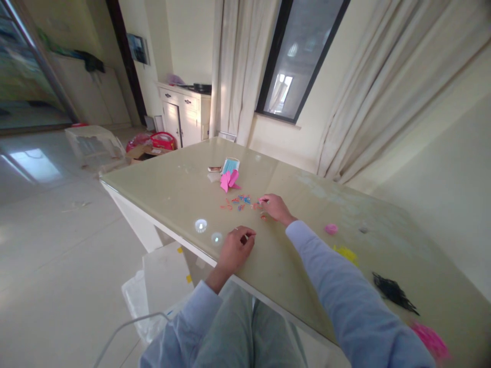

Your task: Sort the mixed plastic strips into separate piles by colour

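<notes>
My left hand (233,249), the little bright bits (244,200) and my right hand (276,206).
A pink shape (229,180) sits past my left hand, which is curled; I cannot tell if it holds anything. The bits lie just left of my right hand. Its thumb and finger are close together, but I cannot tell what they pinch. Right of that hand I see a pink bunch (330,229), a yellow bunch (346,253) and a black bunch (394,292).

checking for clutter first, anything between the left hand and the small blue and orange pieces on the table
Nothing visible: only tabletop separates the left hand from the small blue and orange pieces. The right hand is at their right side, off that path.
</notes>
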`<state>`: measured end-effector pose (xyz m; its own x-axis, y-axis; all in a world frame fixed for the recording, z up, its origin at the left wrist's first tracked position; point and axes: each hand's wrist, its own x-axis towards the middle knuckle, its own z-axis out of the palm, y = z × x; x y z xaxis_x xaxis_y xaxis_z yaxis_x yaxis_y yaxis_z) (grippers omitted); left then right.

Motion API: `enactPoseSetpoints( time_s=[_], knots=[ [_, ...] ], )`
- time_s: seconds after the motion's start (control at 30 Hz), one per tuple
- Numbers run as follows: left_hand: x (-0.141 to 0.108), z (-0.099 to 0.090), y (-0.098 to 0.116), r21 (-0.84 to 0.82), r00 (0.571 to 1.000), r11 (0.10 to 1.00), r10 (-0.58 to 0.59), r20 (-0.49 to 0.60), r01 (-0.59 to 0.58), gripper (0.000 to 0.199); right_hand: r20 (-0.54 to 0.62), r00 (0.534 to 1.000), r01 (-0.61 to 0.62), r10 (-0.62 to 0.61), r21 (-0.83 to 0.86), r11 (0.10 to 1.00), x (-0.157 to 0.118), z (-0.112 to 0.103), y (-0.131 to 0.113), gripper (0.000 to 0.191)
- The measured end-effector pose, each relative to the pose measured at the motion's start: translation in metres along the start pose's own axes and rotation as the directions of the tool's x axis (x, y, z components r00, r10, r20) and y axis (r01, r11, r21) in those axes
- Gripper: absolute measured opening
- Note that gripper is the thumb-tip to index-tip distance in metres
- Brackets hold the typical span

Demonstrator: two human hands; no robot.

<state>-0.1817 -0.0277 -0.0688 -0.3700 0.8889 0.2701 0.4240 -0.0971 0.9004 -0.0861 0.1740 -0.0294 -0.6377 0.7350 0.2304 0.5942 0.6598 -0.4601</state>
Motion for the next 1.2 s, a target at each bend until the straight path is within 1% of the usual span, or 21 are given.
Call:
enactPoseSetpoints(
  time_s=[0.13, 0.23, 0.37, 0.43, 0.53, 0.6, 0.67, 0.8, 0.9, 0.97, 1.07, 1.2],
  knots=[
    [0.000, -0.001, -0.002, -0.013, 1.000, 1.000, 0.015, -0.023, -0.015, 0.018, -0.053, 0.998, -0.032, 0.039, 0.123, 0.992, -0.018, -0.009, -0.006, 0.015],
    [0.000, -0.002, -0.001, -0.012, 0.999, 1.000, 0.015, -0.040, -0.016, 0.018, -0.073, 0.993, -0.072, 0.091, 0.231, 0.970, -0.041, -0.021, -0.011, 0.018],
    [-0.001, -0.003, 0.001, -0.003, 0.999, 1.000, 0.000, -0.049, 0.000, 0.020, -0.092, 0.981, -0.127, 0.171, 0.362, 0.924, -0.085, -0.043, -0.021, 0.025],
    [-0.002, -0.003, 0.003, 0.019, 0.998, 1.000, -0.001, -0.057, 0.002, 0.023, -0.108, 0.966, -0.155, 0.234, 0.482, 0.862, -0.112, -0.056, -0.026, 0.025],
    [-0.003, -0.004, 0.003, 0.064, 0.998, 0.998, -0.002, -0.068, 0.006, 0.026, -0.129, 0.929, -0.176, 0.347, 0.671, 0.720, -0.155, -0.075, -0.031, 0.025],
    [-0.003, -0.004, 0.001, 0.101, 0.998, 0.995, -0.004, -0.063, 0.011, 0.028, -0.152, 0.898, -0.172, 0.412, 0.740, 0.650, -0.183, -0.086, -0.031, 0.026],
    [-0.003, -0.004, 0.000, 0.137, 0.998, 0.990, -0.010, -0.062, 0.019, 0.029, -0.183, 0.865, -0.158, 0.467, 0.784, 0.601, -0.209, -0.095, -0.028, 0.024],
    [-0.001, -0.004, -0.002, 0.208, 0.997, 0.976, -0.049, -0.056, 0.060, 0.033, -0.253, 0.794, -0.107, 0.553, 0.836, 0.537, -0.254, -0.112, -0.018, 0.020],
    [0.000, -0.003, -0.001, 0.271, 0.995, 0.959, -0.067, -0.080, 0.086, 0.033, -0.309, 0.723, -0.054, 0.618, 0.866, 0.497, -0.281, -0.124, -0.014, 0.022],
    [0.000, -0.002, 0.001, 0.304, 0.993, 0.946, -0.086, -0.085, 0.108, 0.033, -0.328, 0.687, -0.020, 0.649, 0.883, 0.468, -0.297, -0.130, -0.015, 0.022],
    [-0.002, -0.002, 0.005, 0.349, 0.990, 0.926, -0.123, -0.071, 0.140, 0.035, -0.324, 0.666, 0.005, 0.673, 0.903, 0.429, -0.317, -0.135, -0.019, 0.019],
    [-0.003, -0.004, 0.009, 0.409, 0.988, 0.900, -0.136, -0.074, 0.154, 0.037, -0.297, 0.655, -0.018, 0.695, 0.913, 0.407, -0.335, -0.132, -0.021, 0.018]
  ],
)
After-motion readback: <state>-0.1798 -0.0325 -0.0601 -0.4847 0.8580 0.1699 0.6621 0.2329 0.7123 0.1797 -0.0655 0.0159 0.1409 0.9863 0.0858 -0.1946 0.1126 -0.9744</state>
